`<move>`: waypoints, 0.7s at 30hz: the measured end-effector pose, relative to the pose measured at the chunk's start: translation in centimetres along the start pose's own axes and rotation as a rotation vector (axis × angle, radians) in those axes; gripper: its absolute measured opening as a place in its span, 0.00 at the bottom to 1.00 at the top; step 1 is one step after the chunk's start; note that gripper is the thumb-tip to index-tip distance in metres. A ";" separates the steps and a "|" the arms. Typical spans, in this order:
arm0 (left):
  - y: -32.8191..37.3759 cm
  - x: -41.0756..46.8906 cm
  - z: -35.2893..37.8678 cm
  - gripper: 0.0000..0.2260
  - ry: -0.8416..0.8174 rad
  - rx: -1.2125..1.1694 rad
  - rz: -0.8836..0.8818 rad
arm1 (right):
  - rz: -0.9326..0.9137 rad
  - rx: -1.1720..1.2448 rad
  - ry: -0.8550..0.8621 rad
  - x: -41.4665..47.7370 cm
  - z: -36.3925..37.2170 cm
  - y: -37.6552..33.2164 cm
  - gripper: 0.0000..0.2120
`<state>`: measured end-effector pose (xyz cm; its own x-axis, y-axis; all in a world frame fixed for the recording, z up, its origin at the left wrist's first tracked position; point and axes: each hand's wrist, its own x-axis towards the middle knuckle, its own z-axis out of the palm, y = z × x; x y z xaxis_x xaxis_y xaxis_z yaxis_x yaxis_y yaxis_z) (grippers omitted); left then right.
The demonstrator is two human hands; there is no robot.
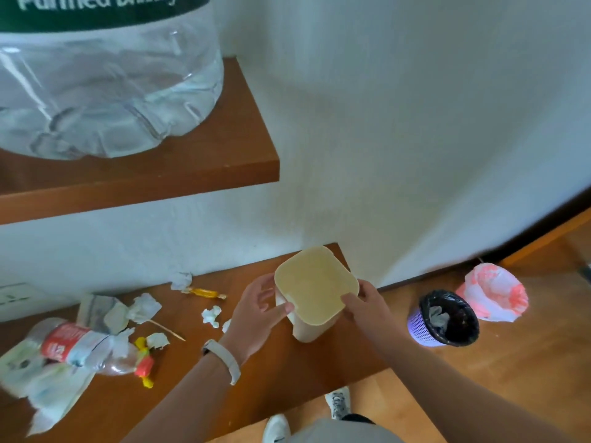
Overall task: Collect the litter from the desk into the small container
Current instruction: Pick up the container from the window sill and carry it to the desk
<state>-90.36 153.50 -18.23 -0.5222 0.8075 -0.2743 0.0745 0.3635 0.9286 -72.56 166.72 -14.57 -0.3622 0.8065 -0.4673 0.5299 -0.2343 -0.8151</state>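
A small cream square container (315,290) stands at the right end of the brown desk (198,394). My left hand (256,318) grips its left rim and my right hand (364,306) grips its right rim. Inside it looks empty. Litter lies to the left: a crushed plastic bottle with a red label (73,345), crumpled tissues (145,306), a small white wad (211,315), an orange candy wrapper (204,293), a red-and-yellow wrapper (144,366), a thin wooden stick (168,329) and a flat white wrapper (48,388).
Above the desk, a wooden shelf (224,161) carries a large clear water jug (105,84). On the floor to the right stand a purple mesh bin with a black liner (446,318) and a pink-white bag (494,292). My shoes (337,402) show below the desk edge.
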 end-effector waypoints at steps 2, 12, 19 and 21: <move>-0.1 0.5 0.5 0.28 0.036 0.012 -0.020 | -0.015 -0.014 -0.026 1.1 0.0 -0.1 0.14; 0.9 3.3 3.2 0.17 0.128 0.022 -0.118 | -0.036 -0.064 -0.129 6.7 -1.4 0.1 0.16; 2.2 5.2 4.3 0.17 0.218 0.073 -0.130 | -0.028 -0.069 -0.236 10.0 -1.5 0.1 0.20; 2.8 5.6 4.7 0.18 0.235 -0.021 -0.146 | -0.053 -0.067 -0.283 10.9 -1.7 -0.1 0.21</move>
<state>-89.13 161.20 -18.36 -0.7094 0.6160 -0.3425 -0.0328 0.4566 0.8891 -75.25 176.49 -18.99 -0.5851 0.6310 -0.5094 0.5508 -0.1518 -0.8207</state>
